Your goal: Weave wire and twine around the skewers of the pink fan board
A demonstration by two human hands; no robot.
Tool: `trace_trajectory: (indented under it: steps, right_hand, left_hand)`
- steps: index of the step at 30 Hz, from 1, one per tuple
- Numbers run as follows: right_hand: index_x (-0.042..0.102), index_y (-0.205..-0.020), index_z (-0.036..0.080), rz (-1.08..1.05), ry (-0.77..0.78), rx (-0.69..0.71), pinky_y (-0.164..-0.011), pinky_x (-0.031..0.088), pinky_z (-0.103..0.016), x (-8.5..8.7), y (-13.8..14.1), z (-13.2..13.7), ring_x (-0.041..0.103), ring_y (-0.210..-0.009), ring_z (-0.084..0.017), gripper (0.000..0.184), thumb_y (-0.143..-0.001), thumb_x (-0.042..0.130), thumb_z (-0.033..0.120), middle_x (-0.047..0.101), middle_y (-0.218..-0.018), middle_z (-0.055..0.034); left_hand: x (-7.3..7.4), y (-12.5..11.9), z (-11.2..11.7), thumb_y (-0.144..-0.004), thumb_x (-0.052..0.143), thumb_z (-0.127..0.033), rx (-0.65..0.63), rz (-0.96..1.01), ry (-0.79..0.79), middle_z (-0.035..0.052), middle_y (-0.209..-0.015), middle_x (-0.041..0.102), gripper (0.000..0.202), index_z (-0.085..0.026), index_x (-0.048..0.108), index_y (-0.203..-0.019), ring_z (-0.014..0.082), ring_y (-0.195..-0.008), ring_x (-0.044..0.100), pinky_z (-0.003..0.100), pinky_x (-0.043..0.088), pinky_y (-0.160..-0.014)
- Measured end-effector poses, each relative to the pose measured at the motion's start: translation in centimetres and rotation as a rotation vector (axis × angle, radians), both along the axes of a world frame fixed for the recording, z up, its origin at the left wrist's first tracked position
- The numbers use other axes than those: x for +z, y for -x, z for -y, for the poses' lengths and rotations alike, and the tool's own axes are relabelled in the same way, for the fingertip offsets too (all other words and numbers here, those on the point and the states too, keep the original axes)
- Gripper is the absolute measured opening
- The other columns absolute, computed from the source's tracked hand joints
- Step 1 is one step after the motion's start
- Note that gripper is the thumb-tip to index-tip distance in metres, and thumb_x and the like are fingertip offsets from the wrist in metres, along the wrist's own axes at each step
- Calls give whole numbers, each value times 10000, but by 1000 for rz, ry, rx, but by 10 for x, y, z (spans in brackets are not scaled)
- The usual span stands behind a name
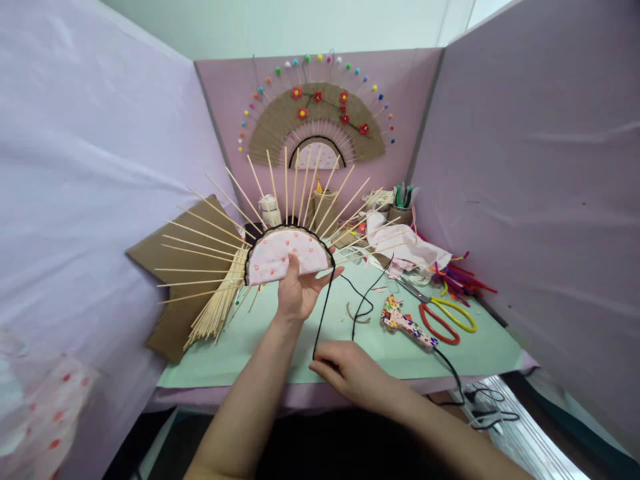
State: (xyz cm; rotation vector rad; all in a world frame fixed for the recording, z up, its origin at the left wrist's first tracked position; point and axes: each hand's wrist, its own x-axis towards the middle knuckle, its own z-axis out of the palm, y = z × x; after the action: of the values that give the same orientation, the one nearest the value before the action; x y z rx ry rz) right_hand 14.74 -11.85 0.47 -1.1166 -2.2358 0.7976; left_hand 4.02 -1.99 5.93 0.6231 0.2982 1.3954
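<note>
My left hand (pixel 296 293) grips a half-round fan base (pixel 285 257) by its straight lower edge, thumb in front and fingers behind. The base is covered in white cloth with pink-red spots, and many thin wooden sticks (pixel 250 203) fan out from its curved rim. Black cord (pixel 325 308) runs along that rim and hangs from its right end down to my right hand (pixel 345 369), which pinches it near the table's front edge. The cord's loose length curls on the green tabletop to the right of the base. Most of my left fingers are hidden behind the base.
A finished fan (pixel 320 113) with red flowers hangs on the back panel. A flowered glue gun (pixel 407 325) and red-yellow scissors (pixel 445 317) lie at right, near pipe cleaners (pixel 463 280) and white cloth (pixel 405 240). Loose sticks (pixel 217 303) and brown cardboard (pixel 193 257) are at left.
</note>
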Motion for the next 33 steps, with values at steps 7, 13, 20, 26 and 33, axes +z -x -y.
trace_trajectory:
  steps: [7, 13, 20, 26, 33]
  right_hand:
    - [587, -787, 177, -43, 5, 48, -643, 364, -197, 17, -8, 17, 510, -674, -105, 240, -935, 469, 323, 582, -731, 1]
    - [582, -797, 179, -45, -75, 90, -651, 364, -202, 26, -10, 27, 498, -687, -110, 239, -936, 466, 336, 575, -728, -4]
    - [582, -786, 173, -91, -84, 111, -641, 355, -199, 30, -11, 32, 490, -667, -103, 245, -937, 465, 326, 562, -708, -3]
    - [600, -783, 175, -77, 26, 82, -651, 369, -195, 15, -8, 21, 514, -679, -103, 232, -923, 490, 324, 584, -724, 1]
    - [579, -700, 160, -122, 146, -69, -597, 358, -204, -5, -15, 3, 485, -623, -105, 252, -898, 505, 299, 533, -636, 19]
  left_hand:
    - [-4, 3, -4, -886, 426, -528, -65, 40, 38, 122, -1090, 684, 465, -174, 582, -1144, 291, -1129, 594, 581, 428, -966]
    - [-7, 2, -5, -875, 430, -552, -43, 54, 86, 124, -1141, 666, 493, -199, 563, -1193, 289, -1119, 601, 592, 411, -975]
    - [-9, 1, -5, -879, 422, -547, -38, 82, 75, 92, -1038, 704, 462, -204, 599, -1131, 278, -1049, 638, 596, 411, -971]
    - [-4, 2, -2, -887, 387, -559, -58, 102, 79, 87, -1004, 713, 472, -197, 610, -1093, 252, -1010, 654, 577, 385, -1007]
    - [1, 5, 4, -884, 388, -567, -67, 93, 109, 82, -964, 720, 472, -199, 612, -1076, 249, -1003, 657, 552, 417, -986]
